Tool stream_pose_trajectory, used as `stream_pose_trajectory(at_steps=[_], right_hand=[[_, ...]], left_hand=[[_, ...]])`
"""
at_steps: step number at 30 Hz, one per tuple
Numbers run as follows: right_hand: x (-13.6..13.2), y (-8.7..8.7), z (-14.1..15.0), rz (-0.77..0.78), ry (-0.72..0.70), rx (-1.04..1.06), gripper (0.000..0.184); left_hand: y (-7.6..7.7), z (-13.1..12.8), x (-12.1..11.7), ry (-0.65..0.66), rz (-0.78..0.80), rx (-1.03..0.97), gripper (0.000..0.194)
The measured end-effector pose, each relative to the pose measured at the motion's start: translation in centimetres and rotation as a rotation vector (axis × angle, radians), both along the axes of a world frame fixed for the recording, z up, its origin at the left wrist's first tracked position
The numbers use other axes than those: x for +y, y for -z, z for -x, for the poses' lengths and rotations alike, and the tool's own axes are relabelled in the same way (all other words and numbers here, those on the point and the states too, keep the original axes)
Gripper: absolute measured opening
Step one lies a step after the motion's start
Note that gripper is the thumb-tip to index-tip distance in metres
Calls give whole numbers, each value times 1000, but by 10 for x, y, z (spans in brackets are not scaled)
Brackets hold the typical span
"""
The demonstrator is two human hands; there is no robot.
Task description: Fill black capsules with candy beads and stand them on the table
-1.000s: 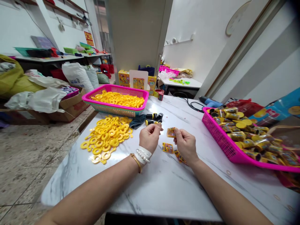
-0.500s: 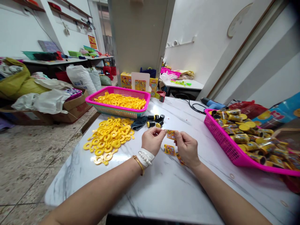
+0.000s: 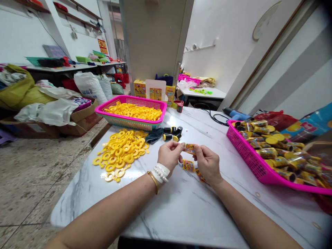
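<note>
Label [image 3: 190,149], thin, printed, rectangular

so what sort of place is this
Probably a small workshop: a pile of yellow ring-shaped pieces lies on the table, a pink basket on the right is heaped with yellow-and-black cylinders, and a bulky white sack stands beyond, at left.

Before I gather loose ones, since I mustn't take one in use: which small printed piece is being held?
The upper printed piece, held between the left hand and right hand; the others lie lower in view, on the tabletop.
</note>
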State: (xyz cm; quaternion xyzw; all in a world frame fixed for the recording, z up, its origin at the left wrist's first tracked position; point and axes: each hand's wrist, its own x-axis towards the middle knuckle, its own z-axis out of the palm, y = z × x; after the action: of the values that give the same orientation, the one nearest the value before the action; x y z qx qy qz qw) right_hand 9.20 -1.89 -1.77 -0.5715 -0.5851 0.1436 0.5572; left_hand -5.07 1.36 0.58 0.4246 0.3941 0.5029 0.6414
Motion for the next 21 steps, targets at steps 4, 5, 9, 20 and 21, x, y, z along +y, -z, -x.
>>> stream_pose_trajectory(at_steps=[4,5,9,20,21], right_hand=[[0,3,-1,-14,-19,-48,37],[1,4,-1,-21,-25,-61,36],[4,5,-2,-42,-11,-58,32],[36,-5,-14,87,-170,38,32],[52,-9,-19,120,-155,41,28]], left_hand=[[-1,-1,-4,33,40,-22,39],[-1,-1,-4,35,47,-24,39],[-4,0,-7,25,42,-15,37],[9,8,15,116,193,-68,32],[10,11,21,96,237,-103,29]])
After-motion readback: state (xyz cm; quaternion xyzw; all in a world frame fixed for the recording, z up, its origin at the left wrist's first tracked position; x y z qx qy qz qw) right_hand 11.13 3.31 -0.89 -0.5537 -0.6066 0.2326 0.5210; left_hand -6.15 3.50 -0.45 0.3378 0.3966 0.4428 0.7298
